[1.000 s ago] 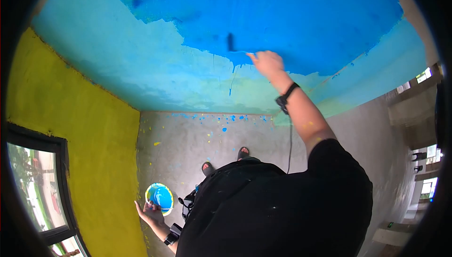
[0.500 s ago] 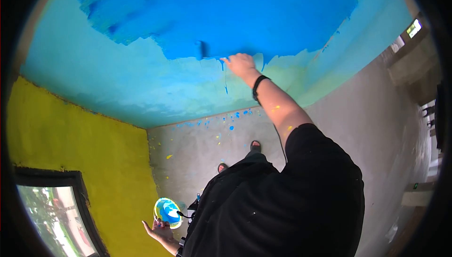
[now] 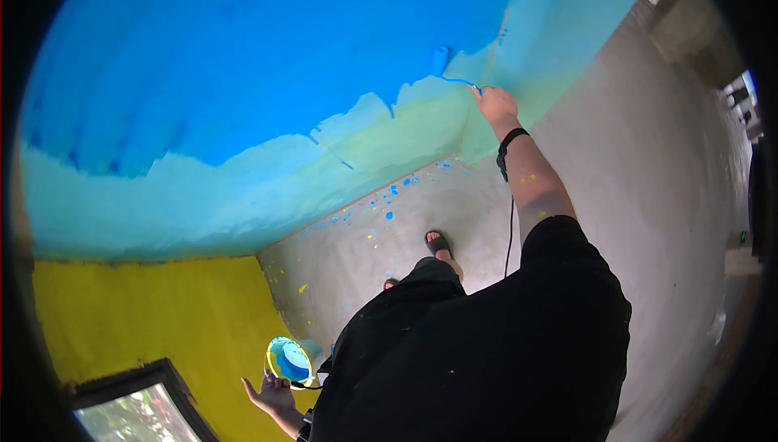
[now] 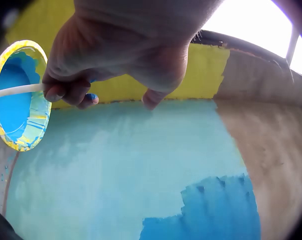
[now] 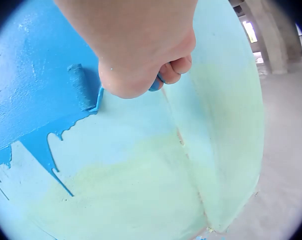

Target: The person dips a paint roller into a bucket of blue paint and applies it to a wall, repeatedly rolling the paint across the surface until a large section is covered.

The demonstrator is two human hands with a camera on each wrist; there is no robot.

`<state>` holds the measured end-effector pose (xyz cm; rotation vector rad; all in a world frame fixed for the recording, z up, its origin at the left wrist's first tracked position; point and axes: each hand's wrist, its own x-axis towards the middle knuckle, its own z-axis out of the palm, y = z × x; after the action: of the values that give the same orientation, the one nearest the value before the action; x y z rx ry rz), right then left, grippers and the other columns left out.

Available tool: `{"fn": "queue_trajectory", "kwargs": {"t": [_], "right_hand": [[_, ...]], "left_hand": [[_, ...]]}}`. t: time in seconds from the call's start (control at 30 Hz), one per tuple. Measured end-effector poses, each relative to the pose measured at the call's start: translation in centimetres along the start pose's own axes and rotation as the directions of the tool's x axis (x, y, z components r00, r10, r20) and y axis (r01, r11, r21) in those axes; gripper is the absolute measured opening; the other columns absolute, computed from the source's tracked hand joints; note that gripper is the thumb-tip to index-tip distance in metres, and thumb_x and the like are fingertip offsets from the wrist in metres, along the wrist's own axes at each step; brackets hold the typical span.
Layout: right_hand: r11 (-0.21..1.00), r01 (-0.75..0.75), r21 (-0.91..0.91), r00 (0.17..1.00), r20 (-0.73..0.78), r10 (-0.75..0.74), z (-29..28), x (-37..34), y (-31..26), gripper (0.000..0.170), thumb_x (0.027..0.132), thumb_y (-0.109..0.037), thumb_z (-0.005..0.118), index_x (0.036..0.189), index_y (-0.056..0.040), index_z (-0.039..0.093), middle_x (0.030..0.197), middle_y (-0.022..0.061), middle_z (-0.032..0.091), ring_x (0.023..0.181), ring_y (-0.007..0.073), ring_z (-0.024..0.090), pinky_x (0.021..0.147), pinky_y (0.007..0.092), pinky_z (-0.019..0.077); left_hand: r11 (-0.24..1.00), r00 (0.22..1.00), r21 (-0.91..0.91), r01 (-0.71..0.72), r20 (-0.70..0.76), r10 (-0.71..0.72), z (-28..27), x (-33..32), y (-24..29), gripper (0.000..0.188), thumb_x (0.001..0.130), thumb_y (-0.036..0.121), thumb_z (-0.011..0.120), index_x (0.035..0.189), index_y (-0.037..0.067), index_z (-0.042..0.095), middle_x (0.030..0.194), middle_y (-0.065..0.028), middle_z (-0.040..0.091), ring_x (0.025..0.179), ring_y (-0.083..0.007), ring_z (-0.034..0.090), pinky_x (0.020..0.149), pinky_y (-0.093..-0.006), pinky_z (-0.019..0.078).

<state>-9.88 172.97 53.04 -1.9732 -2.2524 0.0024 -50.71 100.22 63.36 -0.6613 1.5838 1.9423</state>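
The right hand [image 3: 497,106] grips the handle of a paint roller [image 3: 440,60], whose blue sleeve lies against the wall at the lower edge of the blue paint. In the right wrist view the roller [image 5: 83,87] is left of the right hand [image 5: 141,50], with drips running below the paint edge. Low on the left, the left hand [image 3: 275,397] holds the bucket [image 3: 305,381] of blue paint. The left wrist view shows fingers of the left hand [image 4: 121,55] curled round the white bucket handle [image 4: 18,90], thumb held apart; yellow paint coats the bucket's rim [image 4: 25,145].
A yellow wall [image 3: 162,304] with a dark-framed window [image 3: 146,409] stands at lower left. Blue and yellow spots dot the grey floor [image 3: 389,231] around the person's sandalled feet [image 3: 438,243]. A corner [image 5: 183,150] in the pale wall is right of the roller.
The roller and right hand have moved right along the wall, towards its corner. The head view has turned. The left hand still holds the bucket.
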Motion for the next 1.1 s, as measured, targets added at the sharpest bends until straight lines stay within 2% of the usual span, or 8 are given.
{"fn": "queue_trajectory", "kwargs": {"t": [0.17, 0.5, 0.6, 0.8, 0.87, 0.9, 0.97, 1.1], "right_hand": [[0.973, -0.226, 0.051, 0.973, 0.063, 0.222, 1.3, 1.4, 5.1, 0.056, 0.102, -0.056, 0.042, 0.092, -0.0119, 0.076, 0.091, 0.0151, 0.074, 0.090, 0.0357, 0.070, 0.077, 0.0477, 0.0555], [0.900, -0.387, 0.199, 0.921, 0.050, 0.385, 2.1, 2.1, 8.3, 0.053, 0.102, -0.051, 0.044, 0.093, -0.0099, 0.077, 0.093, 0.0156, 0.074, 0.090, 0.0363, 0.071, 0.077, 0.0482, 0.0564], [0.891, -0.379, 0.248, 0.922, 0.022, 0.386, 0.3, 1.1, 10.1, 0.060, 0.102, -0.056, 0.042, 0.087, -0.0084, 0.076, 0.089, 0.0188, 0.073, 0.089, 0.0380, 0.070, 0.079, 0.0492, 0.0561], [0.949, -0.214, 0.231, 0.970, -0.063, 0.234, 0.5, 0.3, 7.4, 0.064, 0.101, -0.058, 0.043, 0.083, -0.0066, 0.075, 0.083, 0.0191, 0.072, 0.081, 0.0390, 0.070, 0.074, 0.0495, 0.0566], [0.849, -0.204, 0.487, 0.967, -0.035, 0.252, -1.2, -0.5, 7.2, 0.068, 0.100, -0.060, 0.046, 0.073, -0.0013, 0.069, 0.070, 0.0229, 0.065, 0.070, 0.0409, 0.067, 0.065, 0.0496, 0.0527], [0.852, -0.202, 0.484, 0.967, -0.041, 0.252, -1.6, -0.3, 6.8, 0.068, 0.100, -0.060, 0.046, 0.073, -0.0013, 0.069, 0.070, 0.0229, 0.065, 0.070, 0.0409, 0.067, 0.065, 0.0496, 0.0527], [0.665, -0.035, 0.746, 0.989, -0.070, 0.130, -2.4, 0.3, 5.7, 0.074, 0.098, -0.062, 0.051, 0.062, 0.0031, 0.057, 0.056, 0.0230, 0.051, 0.055, 0.0357, 0.057, 0.057, 0.0476, 0.0438], [0.546, 0.008, 0.838, 0.997, -0.046, 0.056, -9.6, 2.6, 2.9, 0.078, 0.096, -0.066, 0.051, 0.063, 0.0045, 0.054, 0.060, 0.0258, 0.051, 0.056, 0.0380, 0.053, 0.056, 0.0512, 0.0386]], "left_hand": [[0.993, 0.995, 0.116, 0.006, 0.096, -0.017, 7.5, -0.7, -0.9, 0.075, 0.088, 0.071, 0.056, 0.099, -0.003, 0.059, 0.068, -0.0004, 0.046, 0.054, -0.0140, 0.039, 0.058, -0.0292, 0.0334], [0.977, 0.947, 0.209, 0.044, 0.302, -0.107, 17.4, -2.1, -3.5, 0.082, 0.089, 0.071, 0.055, 0.111, -0.008, 0.060, 0.069, -0.0025, 0.049, 0.056, -0.0160, 0.043, 0.061, -0.0327, 0.0383], [0.979, 0.930, 0.202, 0.036, 0.353, -0.107, 17.7, -5.1, -3.7, 0.082, 0.089, 0.071, 0.054, 0.111, -0.008, 0.059, 0.070, -0.0027, 0.048, 0.056, -0.0163, 0.042, 0.061, -0.0327, 0.0382], [0.972, 0.936, 0.230, 0.055, 0.328, -0.131, 18.5, -2.9, -4.0, 0.084, 0.088, 0.072, 0.056, 0.113, -0.008, 0.056, 0.072, -0.0024, 0.047, 0.057, -0.0163, 0.041, 0.060, -0.0330, 0.0376], [0.967, 0.948, 0.249, 0.060, 0.289, -0.133, 17.8, -4.8, -4.1, 0.083, 0.087, 0.073, 0.057, 0.112, -0.007, 0.056, 0.072, -0.0023, 0.047, 0.056, -0.0158, 0.042, 0.058, -0.0319, 0.0375], [0.967, 0.946, 0.246, 0.064, 0.293, -0.137, 17.5, -4.4, -4.2, 0.083, 0.087, 0.073, 0.057, 0.112, -0.007, 0.056, 0.072, -0.0023, 0.047, 0.056, -0.0158, 0.042, 0.058, -0.0319, 0.0375], [0.954, 0.946, 0.288, 0.083, 0.280, -0.166, 16.9, -3.4, -4.0, 0.082, 0.086, 0.073, 0.057, 0.109, -0.005, 0.056, 0.071, -0.0015, 0.046, 0.056, -0.0150, 0.043, 0.056, -0.0301, 0.0373], [0.952, 0.957, 0.298, 0.076, 0.246, -0.154, 15.2, -4.2, -3.7, 0.079, 0.086, 0.073, 0.057, 0.105, -0.003, 0.057, 0.070, -0.0006, 0.046, 0.055, -0.0145, 0.044, 0.055, -0.0291, 0.0371]]}}
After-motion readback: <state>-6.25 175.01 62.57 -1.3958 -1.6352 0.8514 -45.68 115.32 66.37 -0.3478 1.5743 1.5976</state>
